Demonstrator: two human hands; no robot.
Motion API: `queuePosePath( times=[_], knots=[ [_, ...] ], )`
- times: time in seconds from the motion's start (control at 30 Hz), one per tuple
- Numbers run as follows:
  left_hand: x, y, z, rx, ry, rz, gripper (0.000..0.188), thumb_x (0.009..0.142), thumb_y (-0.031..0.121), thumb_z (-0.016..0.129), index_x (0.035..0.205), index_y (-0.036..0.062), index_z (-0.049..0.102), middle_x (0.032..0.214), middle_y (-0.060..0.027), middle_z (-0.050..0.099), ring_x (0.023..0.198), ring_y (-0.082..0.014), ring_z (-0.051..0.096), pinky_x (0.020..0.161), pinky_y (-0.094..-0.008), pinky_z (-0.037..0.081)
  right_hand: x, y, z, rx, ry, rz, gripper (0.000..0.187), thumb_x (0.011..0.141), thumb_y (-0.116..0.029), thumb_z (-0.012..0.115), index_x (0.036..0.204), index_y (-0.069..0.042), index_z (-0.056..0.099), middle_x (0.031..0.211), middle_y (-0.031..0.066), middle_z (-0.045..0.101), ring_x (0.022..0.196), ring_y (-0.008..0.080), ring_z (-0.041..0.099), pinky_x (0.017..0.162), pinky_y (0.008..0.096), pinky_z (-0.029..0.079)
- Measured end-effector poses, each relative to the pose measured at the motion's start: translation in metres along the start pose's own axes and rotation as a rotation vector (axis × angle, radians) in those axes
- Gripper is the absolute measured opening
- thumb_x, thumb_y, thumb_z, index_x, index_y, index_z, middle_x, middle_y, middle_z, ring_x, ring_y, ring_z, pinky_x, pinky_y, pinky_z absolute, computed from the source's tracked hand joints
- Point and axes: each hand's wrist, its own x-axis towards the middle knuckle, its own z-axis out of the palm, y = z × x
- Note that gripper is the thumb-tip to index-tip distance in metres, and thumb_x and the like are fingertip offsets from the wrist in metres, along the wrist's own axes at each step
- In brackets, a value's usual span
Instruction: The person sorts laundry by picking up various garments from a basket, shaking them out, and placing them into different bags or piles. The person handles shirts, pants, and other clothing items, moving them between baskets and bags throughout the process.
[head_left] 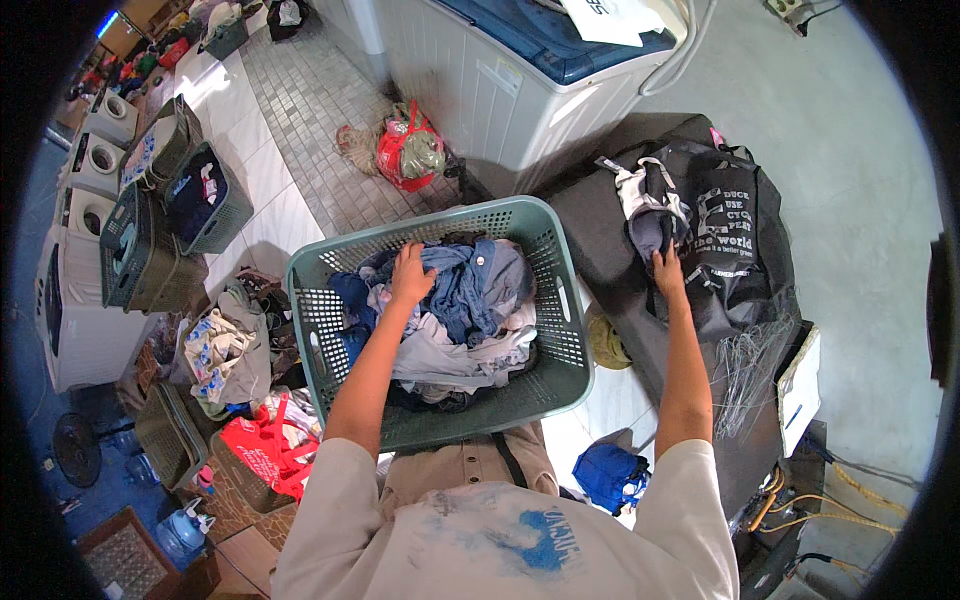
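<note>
A green plastic laundry basket [568, 375] with perforated walls stands in front of my body, heaped with crumpled clothes. My left hand [412, 275] lies on the pile, fingers spread, touching a blue denim garment [462, 292]. Below the denim are pale grey and pinkish clothes [455, 355]. To the right, my right hand [668, 268] is closed on the near edge of a grey and white garment [648, 205]. That garment rests against a black printed bag [728, 225] on a dark padded surface; my fingertips are partly hidden.
Beyond the basket is a white washing machine [480, 90] with a blue top. A red bag [410, 150] sits on the tiled floor. More baskets [150, 245], clothes piles [225, 350] and a red tote [268, 445] crowd the left. A blue bag [608, 475] lies near my right side.
</note>
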Motion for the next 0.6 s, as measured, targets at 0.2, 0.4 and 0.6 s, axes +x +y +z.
queuePosePath(
  times=[0.2, 0.4, 0.6],
  knots=[
    [-0.004, -0.007, 0.006, 0.258, -0.169, -0.06, 0.053, 0.072, 0.034, 0.069, 0.111, 0.0035, 0.051, 0.112, -0.0147, 0.052, 0.111, -0.033, 0.043, 0.088, -0.043, 0.041, -0.045, -0.037, 0.004, -0.223, 0.319, 0.122, 0.074, 0.086, -0.036, 0.052, 0.142, -0.01, 0.012, 0.145, 0.024, 0.012, 0.134, 0.0381, 0.015, 0.1, 0.0611, 0.019],
    [-0.048, 0.024, -0.015, -0.042, -0.135, -0.062, 0.043, 0.071, 0.035, 0.062, 0.096, 0.0016, 0.057, 0.089, -0.0252, 0.058, 0.086, -0.0419, 0.055, 0.072, -0.0453, 0.045, -0.152, -0.118, 0.047, 0.329, 0.17, -0.548, 0.047, 0.075, -0.011, 0.061, 0.118, -0.003, 0.045, 0.111, 0.0178, 0.05, 0.108, 0.0336, 0.045, 0.093, 0.0442, 0.035],
    [-0.146, 0.094, -0.071, -0.792, -0.163, -0.314, 0.03, 0.076, 0.029, 0.057, 0.087, 0.0001, 0.058, 0.079, -0.0082, 0.059, 0.077, -0.0142, 0.053, 0.068, -0.0296, 0.041, -0.273, -0.136, 0.158, 0.264, -0.446, -0.355, 0.116, 0.056, -0.032, 0.082, 0.141, -0.007, 0.008, 0.139, 0.0204, 0.024, 0.129, 0.0399, 0.023, 0.105, 0.0463, 0.023]
  ],
)
